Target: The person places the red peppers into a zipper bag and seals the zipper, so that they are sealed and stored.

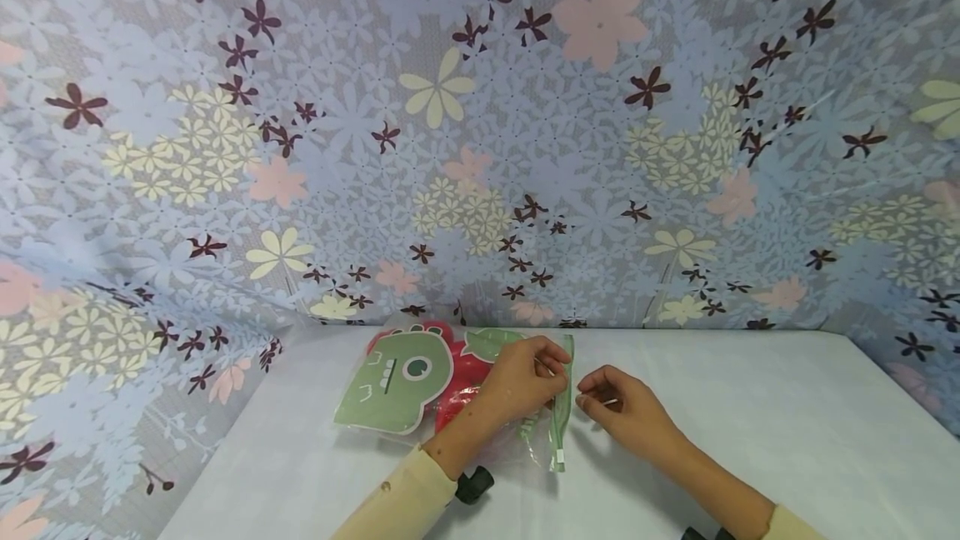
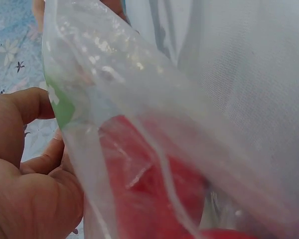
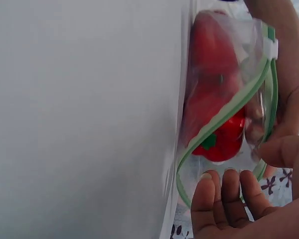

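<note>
A clear zip bag with a green zip edge lies on the white table. A green cartoon monster is printed on its left part. Shiny red things that look like bell peppers, one with a green stem-like piece, show through the plastic. My left hand reaches over the bag and pinches its edge by the green zip. The mouth gapes in the right wrist view, its white slider at one end. Just right of the mouth is my right hand, fingers loosely bent, holding nothing.
The white table reaches back to a flower-patterned cloth hanging behind and at the sides. A black wrist mount sits under the left wrist, and another shows at the bottom edge by the right forearm.
</note>
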The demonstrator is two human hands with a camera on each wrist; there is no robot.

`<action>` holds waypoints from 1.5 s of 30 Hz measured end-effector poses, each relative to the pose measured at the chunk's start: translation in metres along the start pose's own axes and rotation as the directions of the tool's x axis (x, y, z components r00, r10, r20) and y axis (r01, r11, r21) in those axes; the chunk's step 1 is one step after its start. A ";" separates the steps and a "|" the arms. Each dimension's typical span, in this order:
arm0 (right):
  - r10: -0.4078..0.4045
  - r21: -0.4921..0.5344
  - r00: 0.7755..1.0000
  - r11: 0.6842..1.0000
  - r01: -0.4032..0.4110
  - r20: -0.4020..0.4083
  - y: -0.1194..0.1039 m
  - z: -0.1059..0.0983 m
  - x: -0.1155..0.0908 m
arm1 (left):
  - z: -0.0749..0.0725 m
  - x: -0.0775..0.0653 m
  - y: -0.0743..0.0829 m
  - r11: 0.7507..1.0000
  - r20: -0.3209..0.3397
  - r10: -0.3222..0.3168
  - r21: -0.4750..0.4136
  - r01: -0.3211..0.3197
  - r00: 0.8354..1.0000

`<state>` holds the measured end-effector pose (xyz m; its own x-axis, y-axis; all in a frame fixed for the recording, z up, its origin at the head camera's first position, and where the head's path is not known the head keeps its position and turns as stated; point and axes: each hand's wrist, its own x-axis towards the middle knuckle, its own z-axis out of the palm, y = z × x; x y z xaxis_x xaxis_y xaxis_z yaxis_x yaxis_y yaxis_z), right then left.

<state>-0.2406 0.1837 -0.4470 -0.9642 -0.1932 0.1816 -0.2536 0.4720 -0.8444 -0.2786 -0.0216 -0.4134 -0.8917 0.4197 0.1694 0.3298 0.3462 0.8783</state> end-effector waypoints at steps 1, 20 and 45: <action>0.006 0.010 1.000 1.000 -0.006 0.001 -0.001 0.000 -0.002 | 0.000 0.000 0.000 1.000 -0.002 0.000 -0.002 0.000 1.000; 0.005 0.378 0.917 0.910 -0.170 0.399 -0.015 0.015 -0.030 | 0.001 0.002 -0.002 1.000 -0.031 0.011 0.003 -0.011 0.999; 0.145 0.367 0.949 0.897 -0.245 0.278 -0.001 0.019 -0.006 | -0.009 0.005 -0.003 0.993 -0.115 0.115 0.026 -0.113 0.987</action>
<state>-0.2334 0.1677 -0.4571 -0.9306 -0.3547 -0.0902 0.0366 0.1550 -0.9872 -0.2866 -0.0283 -0.4113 -0.8773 0.3577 0.3200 0.4367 0.3186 0.8413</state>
